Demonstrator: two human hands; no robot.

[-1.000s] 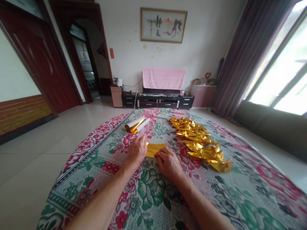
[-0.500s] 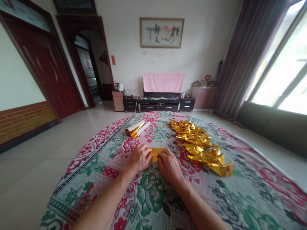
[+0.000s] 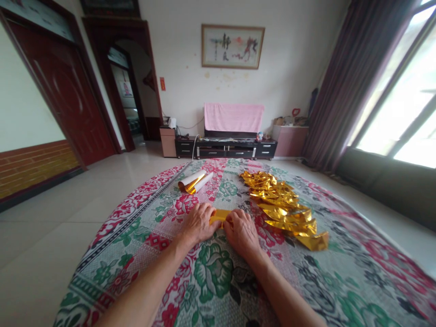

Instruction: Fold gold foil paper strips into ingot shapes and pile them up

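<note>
A small folded piece of gold foil paper (image 3: 220,215) lies on the flowered cloth (image 3: 211,272) between my two hands. My left hand (image 3: 199,222) pinches its left end with fingers closed on it. At the right end my right hand (image 3: 242,231) presses down, fingers curled over the paper. Most of the sheet is hidden under my fingers. A row of finished folded gold pieces (image 3: 284,206) runs away from me just to the right of my right hand.
A roll of gold and white paper (image 3: 195,181) lies on the cloth further back on the left. Tiled floor (image 3: 51,218) surrounds the cloth. A low TV cabinet (image 3: 225,146) with a pink cover stands at the far wall, a dark sofa (image 3: 391,186) at right.
My hands have come closer together over the gold paper. The visible strip of foil has shrunk from a wide flat piece to a small bit between my fingers.
</note>
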